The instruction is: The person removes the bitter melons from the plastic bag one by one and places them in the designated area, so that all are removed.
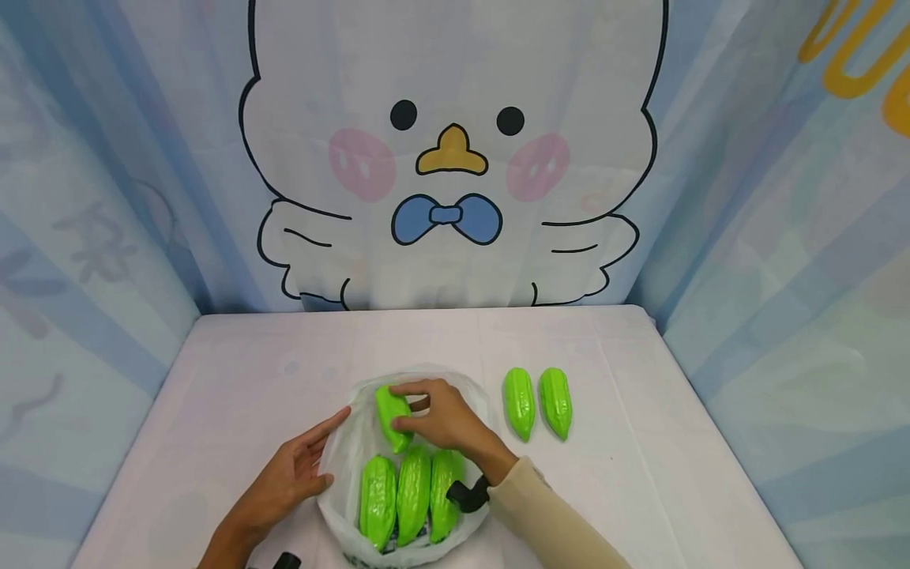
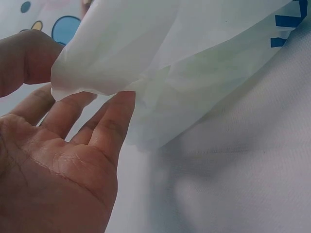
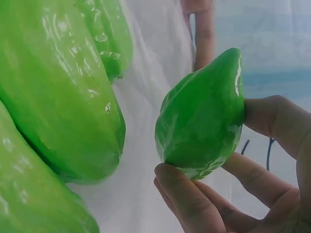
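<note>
My right hand (image 1: pixel 444 415) pinches a bright green, glossy, ridged bitter melon (image 1: pixel 392 417) between thumb and fingers, over the white plastic bag (image 1: pixel 341 514). The right wrist view shows this bitter melon (image 3: pixel 204 116) with its pointed end upward. Three more bitter melons (image 1: pixel 415 494) lie side by side in the bag's near part; my right wrist partly covers the rightmost. My left hand (image 1: pixel 287 478) is at the bag's left side. In the left wrist view, its fairly straight fingers (image 2: pixel 109 126) touch the bag's wall (image 2: pixel 146 43), with the thumb apart from them.
Two more bitter melons, one (image 1: pixel 519 404) beside the other (image 1: pixel 556 403), lie on the white tablecloth (image 1: pixel 640 474) right of the bag. A printed curtain (image 1: pixel 455 276) stands behind the table, with more curtains at both sides.
</note>
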Demonstrator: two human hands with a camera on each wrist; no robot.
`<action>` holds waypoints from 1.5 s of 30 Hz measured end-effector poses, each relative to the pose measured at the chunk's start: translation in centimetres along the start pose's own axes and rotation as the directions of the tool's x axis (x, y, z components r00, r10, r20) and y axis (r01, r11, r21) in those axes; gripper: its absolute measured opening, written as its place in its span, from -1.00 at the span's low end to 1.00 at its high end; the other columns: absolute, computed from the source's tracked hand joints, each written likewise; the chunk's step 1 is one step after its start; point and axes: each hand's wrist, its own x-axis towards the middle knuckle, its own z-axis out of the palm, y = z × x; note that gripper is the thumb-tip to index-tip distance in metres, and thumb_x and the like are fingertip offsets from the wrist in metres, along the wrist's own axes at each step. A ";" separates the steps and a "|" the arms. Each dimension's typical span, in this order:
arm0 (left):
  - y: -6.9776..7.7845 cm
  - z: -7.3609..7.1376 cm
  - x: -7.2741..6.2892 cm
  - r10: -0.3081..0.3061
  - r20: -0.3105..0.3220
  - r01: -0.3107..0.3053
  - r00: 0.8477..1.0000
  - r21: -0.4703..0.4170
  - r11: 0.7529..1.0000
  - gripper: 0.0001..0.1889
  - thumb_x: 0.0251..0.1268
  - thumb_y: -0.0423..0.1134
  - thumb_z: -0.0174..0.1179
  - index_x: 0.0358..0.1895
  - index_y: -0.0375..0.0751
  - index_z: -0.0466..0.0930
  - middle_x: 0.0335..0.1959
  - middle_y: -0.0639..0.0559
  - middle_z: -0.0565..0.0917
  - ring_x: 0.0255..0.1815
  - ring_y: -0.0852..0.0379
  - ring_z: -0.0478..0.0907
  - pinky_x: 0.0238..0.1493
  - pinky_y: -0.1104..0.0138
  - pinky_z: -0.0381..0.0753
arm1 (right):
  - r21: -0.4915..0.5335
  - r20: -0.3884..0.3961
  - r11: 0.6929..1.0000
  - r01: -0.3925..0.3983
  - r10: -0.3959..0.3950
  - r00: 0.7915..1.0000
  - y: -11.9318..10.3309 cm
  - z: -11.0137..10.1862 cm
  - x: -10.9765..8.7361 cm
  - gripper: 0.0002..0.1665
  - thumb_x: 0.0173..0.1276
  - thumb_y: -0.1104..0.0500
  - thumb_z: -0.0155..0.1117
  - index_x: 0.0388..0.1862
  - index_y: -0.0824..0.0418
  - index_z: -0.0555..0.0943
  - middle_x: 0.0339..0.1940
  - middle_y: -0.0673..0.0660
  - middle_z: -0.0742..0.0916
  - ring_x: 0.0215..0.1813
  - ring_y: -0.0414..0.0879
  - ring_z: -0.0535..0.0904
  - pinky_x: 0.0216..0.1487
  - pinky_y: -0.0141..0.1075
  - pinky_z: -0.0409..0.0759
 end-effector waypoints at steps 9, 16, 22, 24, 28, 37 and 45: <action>0.0 0.0 0.0 0.000 -0.018 0.000 1.000 0.011 1.000 -0.15 0.54 -0.44 0.21 0.76 -0.13 -0.01 0.76 -0.29 -0.01 0.50 0.35 0.45 0.36 0.38 0.64 | 0.079 -0.046 0.997 0.011 -0.007 0.999 0.6 -1.9 -1.6 -0.42 0.39 0.12 0.53 0.39 -0.03 0.69 0.45 0.07 0.67 0.33 0.15 0.68 0.12 -0.08 0.79; -0.1 0.0 0.0 -0.008 -0.028 0.009 1.000 0.027 1.000 -0.16 0.55 -0.40 0.22 0.76 -0.11 0.00 0.76 -0.27 0.02 0.50 0.35 0.45 0.35 0.37 0.64 | 0.129 -0.118 0.991 0.041 -0.025 0.993 0.7 -3.6 -2.8 -0.39 0.42 0.21 0.48 0.44 0.00 0.65 0.50 0.09 0.63 0.37 0.18 0.64 0.14 -0.13 0.79; -0.2 0.0 0.1 -0.017 -0.033 0.018 0.999 0.024 1.000 -0.14 0.52 -0.43 0.23 0.76 -0.07 0.00 0.76 -0.22 0.02 0.50 0.36 0.45 0.36 0.37 0.64 | 0.131 -0.165 0.989 0.066 -0.044 0.985 0.6 -5.1 -3.8 -0.36 0.45 0.23 0.44 0.50 0.03 0.59 0.56 0.10 0.59 0.44 0.25 0.57 0.27 0.03 0.74; -0.2 0.0 0.1 -0.017 -0.031 0.018 0.999 0.022 1.000 -0.14 0.52 -0.42 0.23 0.76 -0.07 0.00 0.76 -0.22 0.02 0.50 0.36 0.46 0.36 0.36 0.65 | 0.132 -0.190 0.989 0.065 -0.040 0.981 0.7 -5.6 -4.0 -0.35 0.45 0.24 0.44 0.50 0.01 0.59 0.56 0.08 0.58 0.45 0.24 0.56 0.29 0.05 0.73; -0.2 0.1 0.1 -0.024 -0.035 0.025 0.999 0.024 0.999 -0.13 0.52 -0.40 0.25 0.76 -0.07 -0.01 0.76 -0.21 0.03 0.49 0.38 0.46 0.36 0.34 0.65 | 0.138 -0.246 0.989 0.061 -0.025 0.969 1.0 -6.7 -4.4 -0.32 0.43 0.27 0.45 0.49 -0.05 0.60 0.56 0.01 0.59 0.47 0.20 0.56 0.30 0.01 0.74; -0.2 0.1 0.2 -0.033 -0.045 0.034 0.998 0.033 0.999 -0.14 0.52 -0.41 0.24 0.76 -0.05 0.01 0.76 -0.19 0.04 0.49 0.37 0.46 0.35 0.34 0.65 | 0.151 -0.332 0.988 0.018 0.034 0.943 1.3 -9.5 -5.5 -0.32 0.45 0.26 0.41 0.52 -0.04 0.57 0.59 0.03 0.55 0.52 0.17 0.54 0.39 0.04 0.69; -0.1 0.1 0.2 -0.019 -0.047 0.021 0.999 0.044 0.999 -0.14 0.52 -0.42 0.24 0.75 -0.09 0.01 0.76 -0.22 0.05 0.51 0.31 0.46 0.35 0.31 0.66 | 0.158 -0.376 0.987 0.013 0.048 0.925 2.3 -11.6 -6.3 -0.29 0.47 0.33 0.37 0.55 -0.01 0.53 0.62 0.01 0.51 0.55 0.14 0.50 0.46 0.00 0.62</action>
